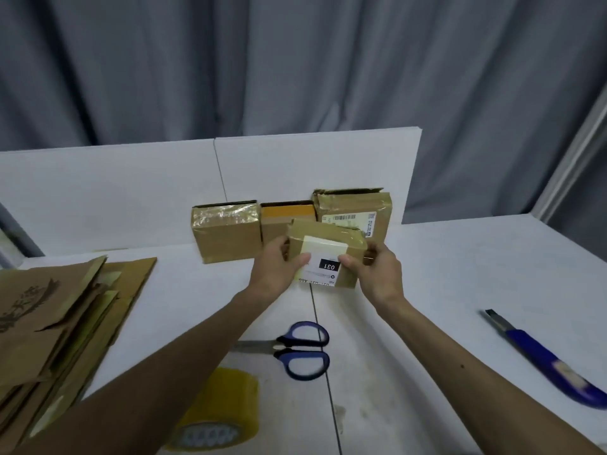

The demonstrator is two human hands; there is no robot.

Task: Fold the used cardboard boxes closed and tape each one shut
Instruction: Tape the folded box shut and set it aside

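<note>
I hold a small taped cardboard box (pixel 328 247) with a white label reading 031 above the white table. My left hand (pixel 279 266) grips its left side, thumb on the label. My right hand (pixel 374 269) grips its right side, thumb on the label too. Behind it, three taped boxes stand in a row against the white back panel: a left box (pixel 226 234), a middle box with an orange top (pixel 285 213) and a taller right box (pixel 354 208). A roll of yellowish tape (pixel 220 412) lies near my left forearm.
A stack of flattened cardboard (pixel 62 323) lies at the left. Blue-handled scissors (pixel 295 349) rest in the middle of the table (pixel 443 257). A blue utility knife (pixel 545 359) lies at the right. Grey curtains hang behind the back panel.
</note>
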